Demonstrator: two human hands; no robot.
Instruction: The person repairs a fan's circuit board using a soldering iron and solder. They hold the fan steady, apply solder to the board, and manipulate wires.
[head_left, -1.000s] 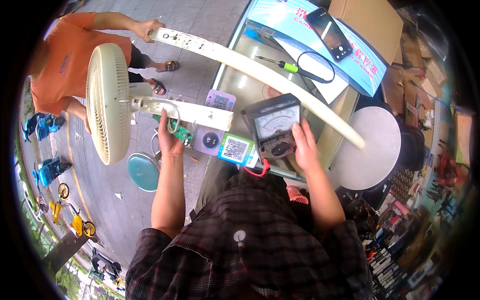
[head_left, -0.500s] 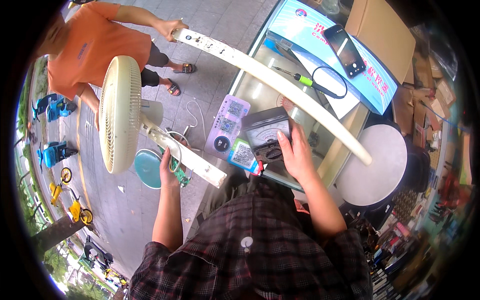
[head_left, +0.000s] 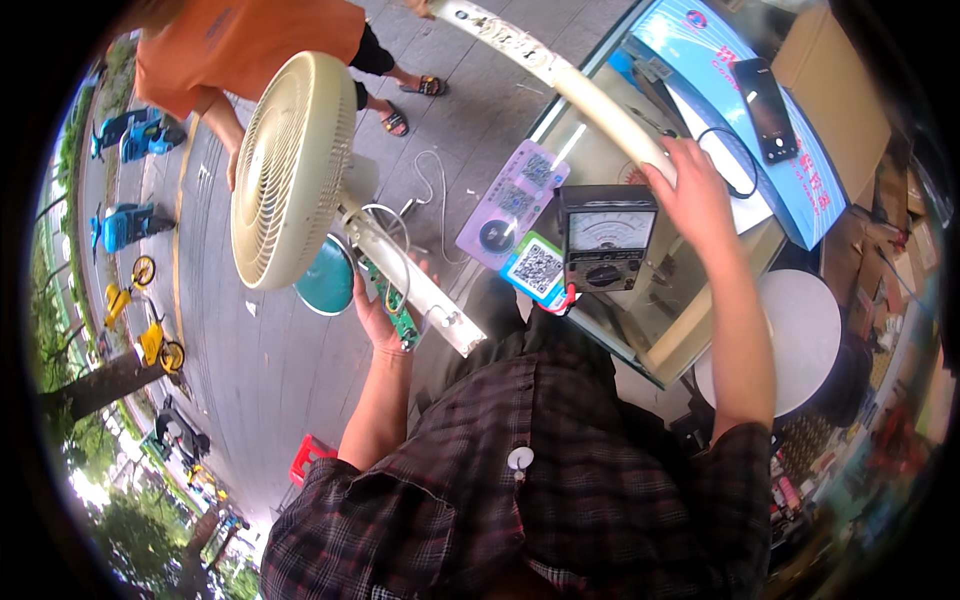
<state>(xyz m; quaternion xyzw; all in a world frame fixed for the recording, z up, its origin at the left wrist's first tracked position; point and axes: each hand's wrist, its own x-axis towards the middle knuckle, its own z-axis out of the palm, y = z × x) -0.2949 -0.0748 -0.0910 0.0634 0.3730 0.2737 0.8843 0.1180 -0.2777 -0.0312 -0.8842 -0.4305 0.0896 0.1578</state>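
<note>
The left hand is wrapped around a green circuit board and the cream neck of a fan, whose round grille stands at ten o'clock from the hand, tilted on its side. Just beyond the neck at nine o'clock lies a teal disc, partly hidden by the fan. The right hand is closed over a long cream pole that runs off toward eleven o'clock, over the pavement. At eight o'clock from that hand an analogue meter stands on the surface, a glass-topped case, with a small green-edged code card just beside it and a purple card farther toward nine. At two o'clock a dark phone lies on a blue sign. A person in an orange shirt stands at the top, on grey paving; parked scooters line the left edge.
</note>
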